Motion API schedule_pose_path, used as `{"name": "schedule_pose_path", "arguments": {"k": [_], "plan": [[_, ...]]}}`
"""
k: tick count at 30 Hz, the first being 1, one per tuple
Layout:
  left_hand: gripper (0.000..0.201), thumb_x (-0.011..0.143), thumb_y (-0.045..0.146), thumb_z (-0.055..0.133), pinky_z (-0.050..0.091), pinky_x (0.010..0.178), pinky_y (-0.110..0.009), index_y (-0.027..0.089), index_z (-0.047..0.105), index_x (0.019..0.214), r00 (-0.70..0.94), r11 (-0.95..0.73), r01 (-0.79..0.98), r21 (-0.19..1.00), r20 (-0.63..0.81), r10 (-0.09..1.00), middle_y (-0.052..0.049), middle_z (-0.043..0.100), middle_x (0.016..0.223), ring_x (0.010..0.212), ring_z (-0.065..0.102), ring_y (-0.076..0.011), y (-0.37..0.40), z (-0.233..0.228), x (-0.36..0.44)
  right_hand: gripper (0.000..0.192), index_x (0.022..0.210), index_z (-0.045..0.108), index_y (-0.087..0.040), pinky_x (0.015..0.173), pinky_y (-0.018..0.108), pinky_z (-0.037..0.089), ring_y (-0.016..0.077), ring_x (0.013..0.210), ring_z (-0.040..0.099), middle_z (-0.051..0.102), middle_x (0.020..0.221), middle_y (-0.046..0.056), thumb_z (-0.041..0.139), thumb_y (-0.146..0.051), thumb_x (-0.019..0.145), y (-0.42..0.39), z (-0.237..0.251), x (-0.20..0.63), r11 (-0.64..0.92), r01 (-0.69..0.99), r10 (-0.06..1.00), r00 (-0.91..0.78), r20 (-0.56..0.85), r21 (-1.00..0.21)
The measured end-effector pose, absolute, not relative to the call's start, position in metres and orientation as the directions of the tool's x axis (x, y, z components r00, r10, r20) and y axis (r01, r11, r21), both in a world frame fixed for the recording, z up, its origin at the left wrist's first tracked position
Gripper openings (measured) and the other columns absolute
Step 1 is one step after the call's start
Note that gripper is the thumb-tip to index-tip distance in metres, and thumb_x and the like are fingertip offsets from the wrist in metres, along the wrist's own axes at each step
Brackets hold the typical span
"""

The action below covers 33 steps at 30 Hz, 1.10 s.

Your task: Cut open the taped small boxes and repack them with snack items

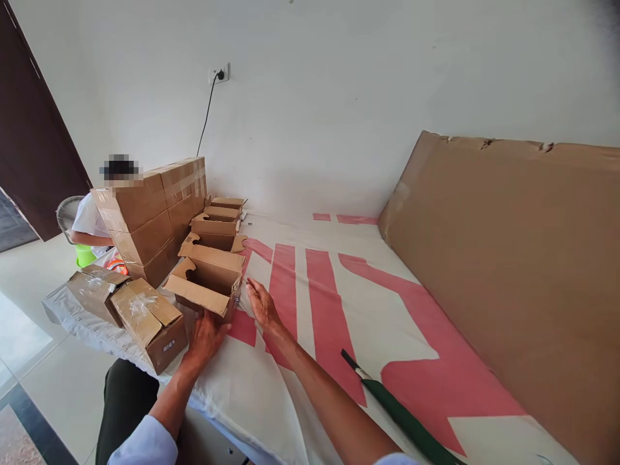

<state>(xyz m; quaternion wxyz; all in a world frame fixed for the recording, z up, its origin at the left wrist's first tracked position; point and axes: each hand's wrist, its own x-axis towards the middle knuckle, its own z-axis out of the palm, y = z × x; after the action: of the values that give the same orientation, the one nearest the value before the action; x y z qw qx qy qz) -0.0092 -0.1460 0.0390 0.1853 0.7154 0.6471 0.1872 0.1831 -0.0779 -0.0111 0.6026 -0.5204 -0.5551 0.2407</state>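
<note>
An open cardboard box [201,294] rests on the covered table with its flaps folded outward. My left hand [206,339] touches the near side of this box, thumb held apart from the fingers; some fingertips are hidden at the cardboard. To the right of the same box, my right hand [263,305] is open, fingers stretched out and slightly apart from the box wall. Just beyond it stand several more open boxes [217,227] in a row. Two taped boxes, the nearer one [150,316] with a white label, sit left of my left hand.
A stacked wall of taped cartons [145,226] stands at the left, with a person [92,219] behind it. A large cardboard sheet [508,271] leans at the right. On the red-and-white cloth [324,303] lies a long dark green object [402,410]. A cord [207,116] hangs from a wall socket.
</note>
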Motion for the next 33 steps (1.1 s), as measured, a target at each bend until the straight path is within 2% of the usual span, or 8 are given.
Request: {"name": "schedule_pose_path", "arguments": {"k": [3, 8, 13, 18, 23, 33], "plan": [[0.039, 0.097, 0.039, 0.071, 0.053, 0.094, -0.041, 0.016, 0.066, 0.128, -0.004, -0.025, 0.827, 0.561, 0.052, 0.999, -0.018, 0.078, 0.123, 0.120, 0.072, -0.0357, -0.124, 0.030, -0.008, 0.054, 0.129, 0.069, -0.022, 0.101, 0.043, 0.054, 0.0288, 0.122, 0.067, 0.072, 0.133, 0.015, 0.050, -0.062, 0.099, -0.110, -0.035, 0.213, 0.292, 0.401, 0.877, 0.251, 0.410, -0.868], [0.034, 0.097, 0.041, 0.071, 0.053, 0.096, -0.041, 0.016, 0.071, 0.121, -0.108, 0.074, 0.810, 0.582, 0.025, 0.994, -0.019, 0.079, 0.123, 0.123, 0.072, -0.0369, -0.094, 0.022, 0.003, 0.039, 0.112, 0.074, -0.022, 0.103, 0.050, 0.053, 0.0321, 0.113, 0.067, 0.075, 0.115, 0.015, 0.053, -0.049, 0.095, -0.149, -0.071, 0.251, 0.252, 0.579, 0.867, 0.220, 0.446, -0.775], [0.041, 0.098, 0.046, 0.069, 0.052, 0.096, -0.043, 0.018, 0.065, 0.128, -0.171, 0.130, 0.803, 0.581, 0.015, 0.985, -0.020, 0.078, 0.127, 0.127, 0.069, -0.0387, -0.070, 0.020, 0.010, 0.030, 0.107, 0.074, -0.023, 0.104, 0.050, 0.052, 0.0316, 0.115, 0.065, 0.075, 0.118, 0.014, 0.050, -0.039, 0.097, -0.159, -0.086, 0.257, 0.255, 0.686, 0.847, 0.181, 0.500, -0.681], [0.041, 0.099, 0.045, 0.066, 0.052, 0.097, -0.040, 0.020, 0.057, 0.130, -0.216, 0.170, 0.788, 0.591, 0.009, 0.976, -0.019, 0.075, 0.133, 0.131, 0.068, -0.0356, -0.048, 0.024, 0.010, 0.032, 0.108, 0.074, -0.022, 0.100, 0.047, 0.052, 0.0302, 0.111, 0.066, 0.075, 0.117, 0.014, 0.048, -0.037, 0.100, -0.156, -0.089, 0.255, 0.256, 0.733, 0.833, 0.164, 0.529, -0.630], [0.043, 0.097, 0.049, 0.067, 0.053, 0.093, -0.040, 0.021, 0.054, 0.127, -0.255, 0.208, 0.769, 0.604, -0.007, 0.967, -0.019, 0.074, 0.134, 0.129, 0.068, -0.0367, -0.029, 0.027, 0.016, 0.032, 0.109, 0.076, -0.023, 0.098, 0.046, 0.052, 0.0294, 0.110, 0.067, 0.076, 0.117, 0.013, 0.047, -0.033, 0.101, -0.156, -0.091, 0.256, 0.243, 0.775, 0.819, 0.159, 0.551, -0.584], [0.046, 0.097, 0.050, 0.069, 0.053, 0.099, -0.042, 0.018, 0.054, 0.128, -0.285, 0.228, 0.735, 0.638, -0.015, 0.958, -0.022, 0.072, 0.136, 0.133, 0.066, -0.0371, 0.008, 0.026, 0.034, 0.033, 0.108, 0.076, -0.025, 0.094, 0.046, 0.052, 0.0303, 0.109, 0.067, 0.076, 0.116, 0.012, 0.045, -0.035, 0.103, -0.159, -0.086, 0.258, 0.240, 0.737, 0.838, 0.170, 0.518, -0.631]]}}
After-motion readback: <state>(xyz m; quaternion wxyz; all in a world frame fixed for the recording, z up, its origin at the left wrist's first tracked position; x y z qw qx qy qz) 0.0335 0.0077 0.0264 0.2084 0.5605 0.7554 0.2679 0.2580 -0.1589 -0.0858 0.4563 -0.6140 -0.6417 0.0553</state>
